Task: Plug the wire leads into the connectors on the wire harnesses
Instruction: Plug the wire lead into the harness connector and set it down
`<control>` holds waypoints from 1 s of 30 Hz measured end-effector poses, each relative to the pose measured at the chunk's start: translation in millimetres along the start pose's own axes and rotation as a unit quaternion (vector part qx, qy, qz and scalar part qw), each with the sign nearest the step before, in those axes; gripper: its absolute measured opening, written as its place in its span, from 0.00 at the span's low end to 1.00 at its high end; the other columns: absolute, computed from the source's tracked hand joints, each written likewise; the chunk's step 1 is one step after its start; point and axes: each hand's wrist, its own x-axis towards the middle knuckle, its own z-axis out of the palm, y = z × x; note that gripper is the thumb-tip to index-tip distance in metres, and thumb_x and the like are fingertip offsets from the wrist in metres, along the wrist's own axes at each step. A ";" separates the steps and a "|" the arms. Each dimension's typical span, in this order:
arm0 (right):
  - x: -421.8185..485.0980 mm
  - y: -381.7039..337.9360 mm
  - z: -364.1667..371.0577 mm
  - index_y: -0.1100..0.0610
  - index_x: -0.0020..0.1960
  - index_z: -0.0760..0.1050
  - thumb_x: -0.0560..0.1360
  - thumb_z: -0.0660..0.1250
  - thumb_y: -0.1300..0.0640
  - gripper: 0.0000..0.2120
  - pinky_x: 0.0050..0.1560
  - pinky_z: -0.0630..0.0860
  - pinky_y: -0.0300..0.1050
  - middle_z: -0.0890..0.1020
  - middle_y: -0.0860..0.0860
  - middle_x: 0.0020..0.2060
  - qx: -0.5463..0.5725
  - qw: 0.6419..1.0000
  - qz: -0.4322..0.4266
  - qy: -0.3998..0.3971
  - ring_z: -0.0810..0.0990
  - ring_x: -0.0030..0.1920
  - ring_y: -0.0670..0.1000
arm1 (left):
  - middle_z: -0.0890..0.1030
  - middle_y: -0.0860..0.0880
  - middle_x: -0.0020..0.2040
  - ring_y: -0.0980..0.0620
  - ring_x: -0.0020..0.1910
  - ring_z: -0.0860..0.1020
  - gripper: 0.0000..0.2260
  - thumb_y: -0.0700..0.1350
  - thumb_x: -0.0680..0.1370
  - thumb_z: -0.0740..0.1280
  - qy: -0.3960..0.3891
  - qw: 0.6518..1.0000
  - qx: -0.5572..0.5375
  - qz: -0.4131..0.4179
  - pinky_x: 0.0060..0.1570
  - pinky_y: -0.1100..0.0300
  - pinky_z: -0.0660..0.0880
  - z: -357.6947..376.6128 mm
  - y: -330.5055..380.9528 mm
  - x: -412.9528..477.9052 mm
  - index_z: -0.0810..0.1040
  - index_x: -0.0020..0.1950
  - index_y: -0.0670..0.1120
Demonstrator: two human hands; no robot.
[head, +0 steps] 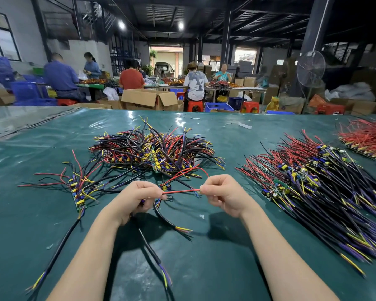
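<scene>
Head-worn wide view, facing forward and down, close over table [52, 213]

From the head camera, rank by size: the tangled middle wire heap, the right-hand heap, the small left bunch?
1. Right-hand black-and-red wire heap (nearer, so unsure)
2. Tangled multicoloured middle heap
3. Small left bunch

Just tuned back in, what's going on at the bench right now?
The left hand grips a wire harness above the green table, while the right hand pinches a red wire lead stretched between both hands. Whether it is plugged in yet cannot be told. A tangled pile lies behind, another stack to the right.
</scene>
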 end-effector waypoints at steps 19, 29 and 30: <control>3.7 2.7 -2.7 0.51 0.25 0.73 0.67 0.74 0.58 0.15 0.24 0.61 0.31 0.70 0.43 0.19 -0.351 0.928 0.029 0.117 0.65 0.24 0.42 | 0.66 0.51 0.18 0.57 0.18 0.62 0.04 0.42 0.63 0.68 -0.043 0.998 0.025 -0.033 0.19 0.71 0.57 -1.8 -5.7 1.4 0.83 0.31 0.45; -4.5 -6.4 -8.6 0.57 0.20 0.72 0.72 0.61 0.74 0.24 0.18 0.54 0.29 0.64 0.47 0.16 0.028 0.999 0.016 0.017 0.59 0.16 0.41 | 0.66 0.51 0.19 0.58 0.17 0.62 0.06 0.42 0.63 0.67 -0.029 0.998 -0.013 -0.047 0.19 0.72 0.57 -6.7 -6.7 2.1 0.84 0.31 0.44; -5.0 -7.0 -8.0 0.58 0.20 0.73 0.72 0.59 0.75 0.24 0.18 0.54 0.28 0.65 0.47 0.16 0.046 0.999 0.014 0.012 0.59 0.16 0.41 | 0.66 0.51 0.19 0.58 0.17 0.62 0.06 0.42 0.63 0.67 -0.029 0.998 -0.012 -0.047 0.19 0.72 0.57 -6.7 -6.6 2.2 0.84 0.31 0.44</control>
